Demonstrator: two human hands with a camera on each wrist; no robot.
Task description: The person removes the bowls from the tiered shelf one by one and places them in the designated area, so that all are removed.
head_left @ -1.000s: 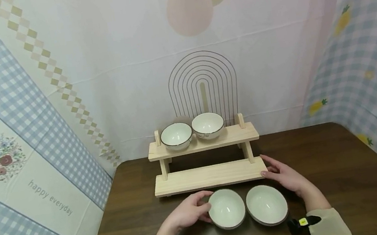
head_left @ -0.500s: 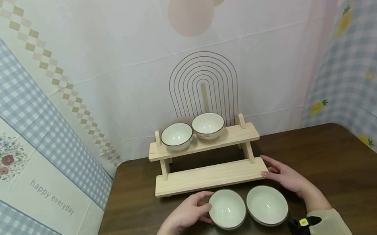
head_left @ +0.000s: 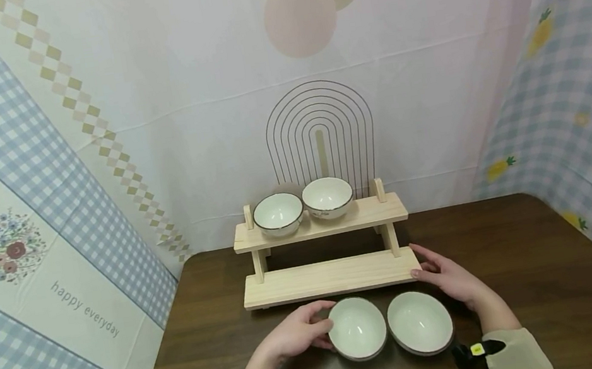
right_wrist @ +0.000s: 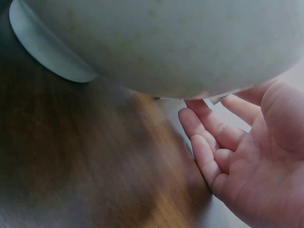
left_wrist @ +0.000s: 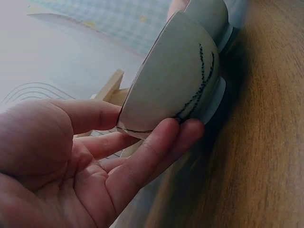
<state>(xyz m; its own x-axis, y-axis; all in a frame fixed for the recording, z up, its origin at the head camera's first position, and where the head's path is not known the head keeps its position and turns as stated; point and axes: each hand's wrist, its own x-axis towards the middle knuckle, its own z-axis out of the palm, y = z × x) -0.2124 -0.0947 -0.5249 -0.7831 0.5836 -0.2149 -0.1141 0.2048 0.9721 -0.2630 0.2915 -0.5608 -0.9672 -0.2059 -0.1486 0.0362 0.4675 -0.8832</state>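
Observation:
My left hand (head_left: 297, 331) curves round the left side of a white bowl (head_left: 358, 329) with a dark rim. In the left wrist view its thumb (left_wrist: 95, 115) meets the rim, and other fingers press the outer wall, which has dark painted stems. A second bowl (head_left: 420, 323) stands just right of the first. My right hand (head_left: 450, 279) grips the right end of the lower board of a two-tier wooden shelf (head_left: 329, 276), thumb at the front corner, index finger at the back. In the right wrist view the bowl (right_wrist: 166, 47) hides some fingertips.
Two similar bowls, the left one (head_left: 278, 214) and the right one (head_left: 328, 197), sit side by side on the upper board (head_left: 374, 211). Beneath everything is a dark wooden table (head_left: 546, 281). A patterned cloth (head_left: 196, 129) hangs behind, with checked cloths at both sides.

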